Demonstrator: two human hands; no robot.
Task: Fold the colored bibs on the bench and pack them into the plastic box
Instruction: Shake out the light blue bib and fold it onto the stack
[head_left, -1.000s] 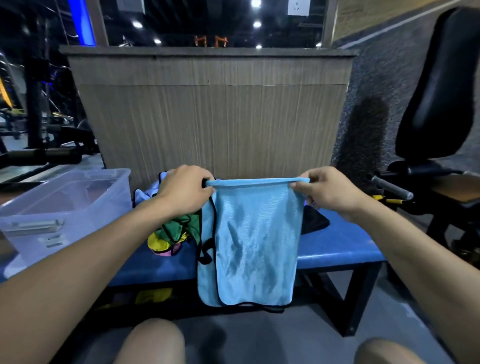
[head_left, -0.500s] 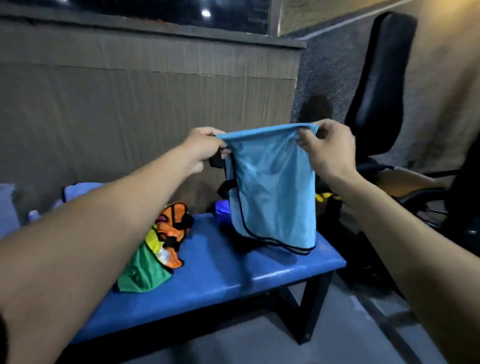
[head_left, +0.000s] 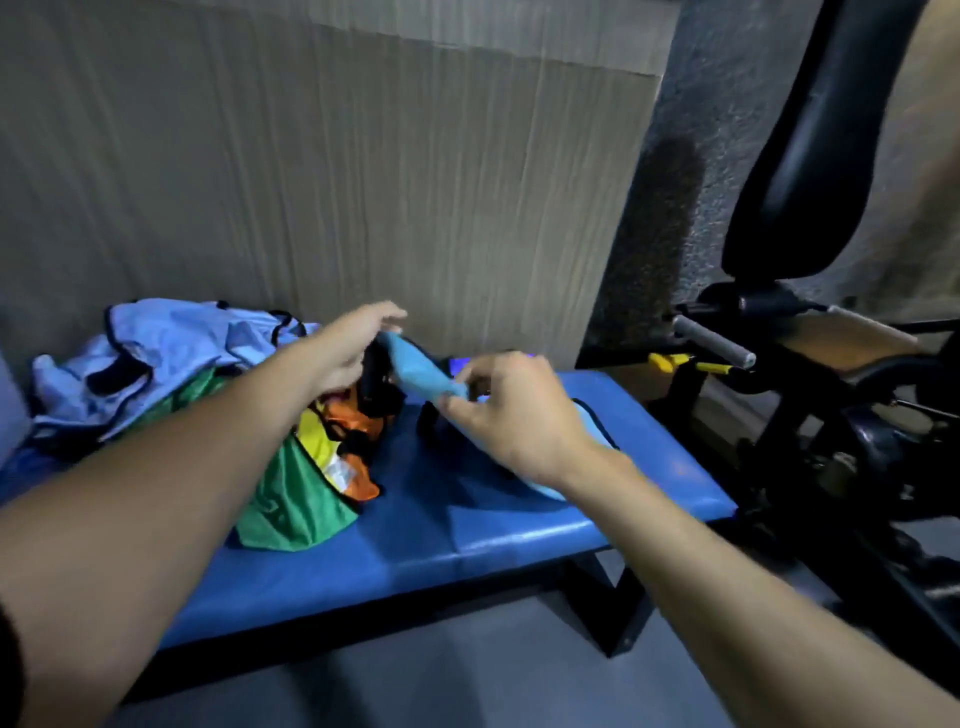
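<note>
The light blue bib (head_left: 415, 371) sags low over the blue bench (head_left: 467, 535), its lower part lying on the padding under my right wrist. My left hand (head_left: 353, 348) holds its upper left end, fingers stretched out over the cloth. My right hand (head_left: 511, 415) pinches the other end of the top edge near the bench's middle. A pile of bibs sits at the left: pale blue ones (head_left: 156, 353) on top, a green one (head_left: 296, 499) and an orange and yellow one (head_left: 353, 441) in front. The plastic box is out of view.
A wood-grain panel (head_left: 363, 182) stands right behind the bench. To the right is a black gym machine with a padded back (head_left: 810, 171), a grey handle (head_left: 714, 340) and a yellow pin (head_left: 670, 360). Grey floor lies below the bench.
Both hands have dropped from chest height down to the bench with the light blue bib, and have come closer together. The view has swung right, so the box has left the frame.
</note>
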